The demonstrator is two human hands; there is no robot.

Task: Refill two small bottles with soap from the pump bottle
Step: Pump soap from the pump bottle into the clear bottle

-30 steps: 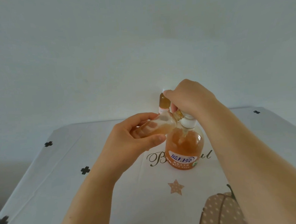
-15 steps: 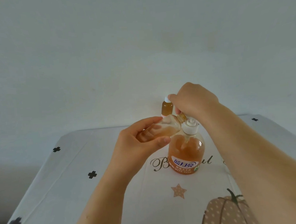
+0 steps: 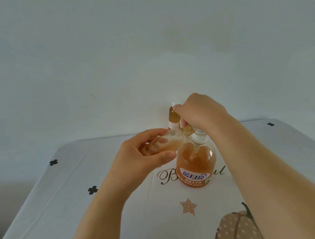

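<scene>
Left hand (image 3: pixel 146 157) grips a small bottle (image 3: pixel 170 142), thumb below, fingers wrapped over the top. The bottle is tilted, neck pointing right and slightly up, towards the pump. It is clear and part filled with amber soap. Right hand (image 3: pixel 199 115) is curled down over the top of the pump bottle (image 3: pixel 196 165), clamped on the pump head. The two hands are close together, the small bottle's neck between them. The pump bottle stands upright on the cloth (image 3: pixel 84 197), directly under the right hand and just right of the left thumb, over the script lettering. Its white collar shows below the right hand. A second small bottle (image 3: pixel 173 118) stands behind, amber, with a pale cap. It is partly covered by the right fingers. Pump head and nozzle are hidden under the right hand, so I cannot tell whether the neck touches the nozzle, nor whether soap is flowing. Both forearms are cut off at the lower edge. Against the frame half a second back: same grips, same tilt, pump bottle on the same spot. Any change in soap level is too small to make out.
</scene>
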